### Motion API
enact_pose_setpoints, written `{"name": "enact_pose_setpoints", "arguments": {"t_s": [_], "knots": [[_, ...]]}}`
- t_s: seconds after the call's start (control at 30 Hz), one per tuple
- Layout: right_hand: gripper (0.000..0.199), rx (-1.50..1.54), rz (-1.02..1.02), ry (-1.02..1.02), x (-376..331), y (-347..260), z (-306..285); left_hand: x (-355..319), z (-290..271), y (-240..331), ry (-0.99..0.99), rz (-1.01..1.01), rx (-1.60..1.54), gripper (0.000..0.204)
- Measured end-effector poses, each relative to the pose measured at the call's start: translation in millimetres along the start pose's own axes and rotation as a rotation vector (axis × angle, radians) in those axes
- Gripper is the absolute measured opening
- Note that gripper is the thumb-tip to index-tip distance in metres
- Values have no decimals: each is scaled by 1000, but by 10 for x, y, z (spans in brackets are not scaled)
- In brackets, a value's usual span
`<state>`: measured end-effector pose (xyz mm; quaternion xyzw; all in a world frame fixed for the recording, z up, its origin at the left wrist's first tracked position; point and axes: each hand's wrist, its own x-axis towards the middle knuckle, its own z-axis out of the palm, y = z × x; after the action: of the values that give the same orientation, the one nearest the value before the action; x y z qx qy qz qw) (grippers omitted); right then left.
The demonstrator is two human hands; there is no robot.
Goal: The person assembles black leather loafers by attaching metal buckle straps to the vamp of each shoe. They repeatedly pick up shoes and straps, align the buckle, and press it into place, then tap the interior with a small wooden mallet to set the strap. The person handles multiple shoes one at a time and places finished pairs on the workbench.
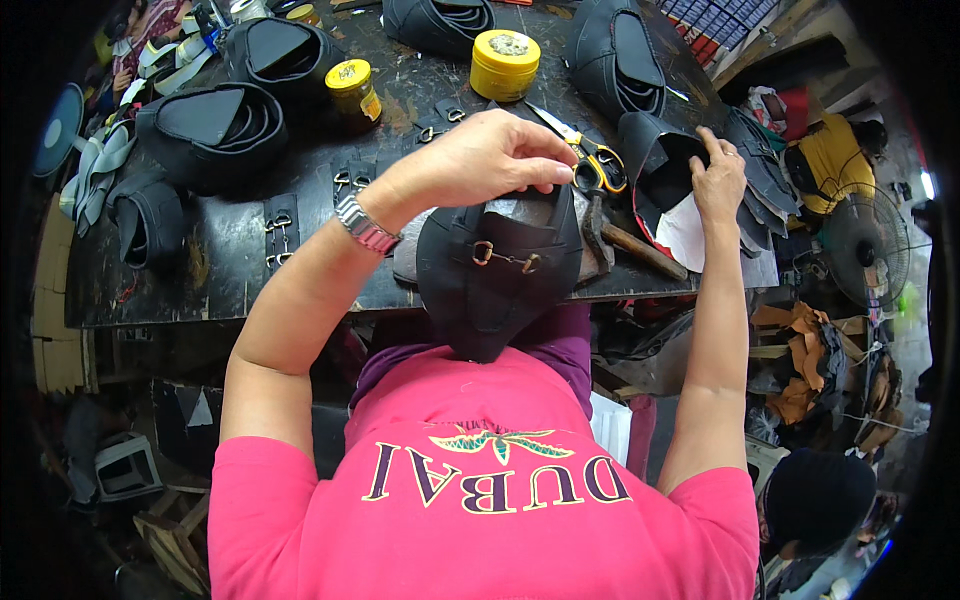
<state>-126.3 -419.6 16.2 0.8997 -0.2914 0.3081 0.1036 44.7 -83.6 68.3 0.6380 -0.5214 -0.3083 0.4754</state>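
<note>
Black leather, shaped like a shoe upper, makes up the piece (505, 285) at the near edge of the dark table (230, 290), right in front of the person; a gold-coloured buckle (505, 257) crosses it. The left hand (510, 150), with a metal wristband (367, 222) at its wrist, is above the far end of this piece, fingers bent and thumb close to the fingertips; whether anything is pinched there, I cannot tell. Just beside those fingertips are the yellow-and-black handles of the scissors (605, 165). The right hand (718, 180) is at the right side of a black shell (660, 165) with a white lining, its fingers extended; I cannot tell whether it grips the edge. Between the two black pieces lies a hammer (645, 250) with a wooden handle. Farther back stand a yellow tub (505, 70) and a yellow-lidded jar (355, 95).
</note>
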Motion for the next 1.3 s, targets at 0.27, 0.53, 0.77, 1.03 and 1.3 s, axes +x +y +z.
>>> {"name": "enact_pose_setpoints", "arguments": {"t_s": [0.27,0.53,0.77,1.03,1.3], "knots": [[27,865,-104,129,276,393,-402,82,-93,-31,193,117,-310,27],[27,1943,97,-695,-471,-923,-652,311,599,-33,23,-98,-641,66],[25,1449,225,-327,-1132,-1712,-1185,-162,1011,89,-18,-203,-1153,78],[20,1358,648,277,-855,-523,-1177,-294,1010,184,-98,-136,-1320,67],[25,1260,135,-337,-1076,-916,-2021,-348,868,49,-181,-176,-1230,52]]}}
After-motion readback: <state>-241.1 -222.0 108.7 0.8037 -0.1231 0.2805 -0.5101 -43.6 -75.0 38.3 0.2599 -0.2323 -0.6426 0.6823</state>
